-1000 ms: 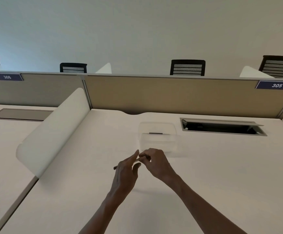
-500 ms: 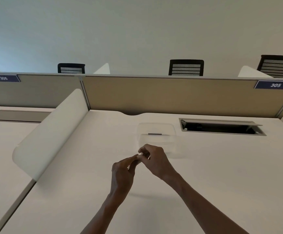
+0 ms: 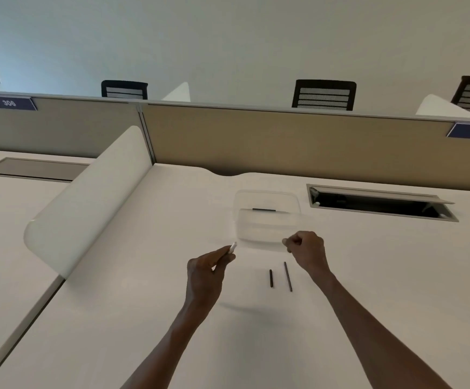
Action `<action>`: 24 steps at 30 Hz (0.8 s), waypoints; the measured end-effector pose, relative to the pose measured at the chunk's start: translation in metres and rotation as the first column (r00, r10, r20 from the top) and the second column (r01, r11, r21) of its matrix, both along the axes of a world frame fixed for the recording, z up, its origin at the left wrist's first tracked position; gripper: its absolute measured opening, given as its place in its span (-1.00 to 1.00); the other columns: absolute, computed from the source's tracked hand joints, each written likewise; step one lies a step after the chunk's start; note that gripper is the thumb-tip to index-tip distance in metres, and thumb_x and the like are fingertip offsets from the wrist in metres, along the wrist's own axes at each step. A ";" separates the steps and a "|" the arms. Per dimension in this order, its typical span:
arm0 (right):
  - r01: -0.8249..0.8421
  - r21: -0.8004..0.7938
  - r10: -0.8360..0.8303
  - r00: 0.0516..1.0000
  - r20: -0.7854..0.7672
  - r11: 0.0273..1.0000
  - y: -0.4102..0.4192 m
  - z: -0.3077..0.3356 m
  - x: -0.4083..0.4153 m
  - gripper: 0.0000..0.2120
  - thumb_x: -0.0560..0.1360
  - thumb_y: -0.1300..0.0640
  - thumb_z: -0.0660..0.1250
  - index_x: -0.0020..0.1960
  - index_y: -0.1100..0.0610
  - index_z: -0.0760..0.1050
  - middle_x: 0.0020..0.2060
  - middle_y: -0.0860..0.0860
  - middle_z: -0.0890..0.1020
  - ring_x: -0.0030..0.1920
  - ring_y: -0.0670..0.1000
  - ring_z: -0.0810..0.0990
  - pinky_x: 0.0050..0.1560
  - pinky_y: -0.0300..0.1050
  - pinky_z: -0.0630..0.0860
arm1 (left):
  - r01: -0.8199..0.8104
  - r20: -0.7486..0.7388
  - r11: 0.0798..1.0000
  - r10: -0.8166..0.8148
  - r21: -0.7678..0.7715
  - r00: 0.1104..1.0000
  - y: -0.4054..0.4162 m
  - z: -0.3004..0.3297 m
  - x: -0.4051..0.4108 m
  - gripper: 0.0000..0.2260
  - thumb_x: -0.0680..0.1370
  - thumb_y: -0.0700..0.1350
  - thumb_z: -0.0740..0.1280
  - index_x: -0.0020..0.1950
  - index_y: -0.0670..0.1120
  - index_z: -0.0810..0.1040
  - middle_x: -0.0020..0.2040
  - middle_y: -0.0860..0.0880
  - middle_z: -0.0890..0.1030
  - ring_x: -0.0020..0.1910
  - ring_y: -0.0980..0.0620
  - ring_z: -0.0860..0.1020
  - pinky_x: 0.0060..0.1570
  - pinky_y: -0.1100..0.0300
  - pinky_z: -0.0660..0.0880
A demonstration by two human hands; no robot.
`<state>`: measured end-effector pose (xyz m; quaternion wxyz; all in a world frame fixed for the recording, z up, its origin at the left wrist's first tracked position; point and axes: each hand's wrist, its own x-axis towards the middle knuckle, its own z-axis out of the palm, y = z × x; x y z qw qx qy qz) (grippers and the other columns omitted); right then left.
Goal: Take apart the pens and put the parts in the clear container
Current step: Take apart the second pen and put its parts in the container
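Over a pale office desk (image 3: 368,276), two bare hands hold the pieces of a pen apart, just short of the clear container (image 3: 266,220) that stands at mid-desk, nearer the far partition (image 3: 284,141).

The left hand (image 3: 205,273) grips a white pen part (image 3: 232,247), its tip jutting out past the fingers and pointing up and to the right, toward the container's near left corner. The right hand (image 3: 308,252) is curled tight, thumb against fingers at its left side; it appears to pinch something small and pale, though what it holds is too small to tell. It sits at the container's near right corner, the nearer of the two hands to the opening.

On the desk between the wrists lie two loose dark pieces: a short dark rod (image 3: 271,278) and, just right of it, a longer thin dark rod (image 3: 288,276). Both have their long axes running near to far, pointing toward the container, the longer one almost under the right hand. One dark part (image 3: 264,210) already lies inside the container, its long axis left to right along the far wall.

Judging by this, either hand needs only a short reach forward to drop its piece in, and the right is better placed for the two rods.
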<state>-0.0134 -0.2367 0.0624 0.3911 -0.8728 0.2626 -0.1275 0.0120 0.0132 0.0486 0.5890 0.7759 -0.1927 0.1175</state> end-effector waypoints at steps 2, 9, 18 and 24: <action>-0.010 -0.058 0.003 0.994 -0.108 0.998 -0.005 -0.014 0.000 -0.80 0.43 0.10 0.47 -0.28 0.20 0.58 -0.33 0.04 0.67 -0.24 0.06 0.64 -0.20 -0.13 0.51 | 0.000 -0.021 1.000 0.000 -0.002 1.000 -0.001 -0.002 0.000 -0.56 0.48 -0.24 0.49 0.11 0.32 0.62 -0.18 0.34 0.65 -0.28 0.16 0.56 -0.16 0.18 0.57; -0.115 -0.204 0.024 0.916 -0.400 0.972 0.005 -0.047 0.000 -0.73 0.40 0.12 0.47 -0.01 0.25 0.52 -0.04 0.16 0.65 0.01 0.19 0.62 -0.09 -0.10 0.50 | 0.009 -0.050 1.000 -0.010 -0.018 0.999 -0.005 -0.003 0.000 -0.58 0.47 -0.27 0.49 0.12 0.25 0.62 -0.06 0.38 0.67 -0.07 0.27 0.67 -0.07 0.38 0.55; -0.102 -0.230 -0.008 0.901 -0.434 0.968 0.009 -0.049 0.003 -0.83 0.44 0.23 0.32 0.01 0.26 0.49 -0.02 0.18 0.65 0.03 0.19 0.62 -0.16 -0.15 0.45 | 0.033 -0.095 0.999 -0.035 -0.020 0.995 -0.004 -0.007 0.001 -0.59 0.49 -0.23 0.48 0.10 0.30 0.64 -0.08 0.33 0.69 -0.16 0.20 0.67 -0.10 0.18 0.60; -0.077 -0.128 0.049 0.977 -0.209 0.989 0.016 -0.014 -0.003 -0.72 0.39 0.23 0.37 0.10 0.15 0.54 -0.19 0.10 0.68 -0.12 0.13 0.64 -0.13 -0.21 0.39 | 0.045 -0.078 0.999 -0.047 -0.030 0.996 -0.006 -0.002 0.000 -0.59 0.50 -0.20 0.47 0.12 0.34 0.62 -0.04 0.32 0.69 -0.10 0.19 0.68 -0.05 0.24 0.59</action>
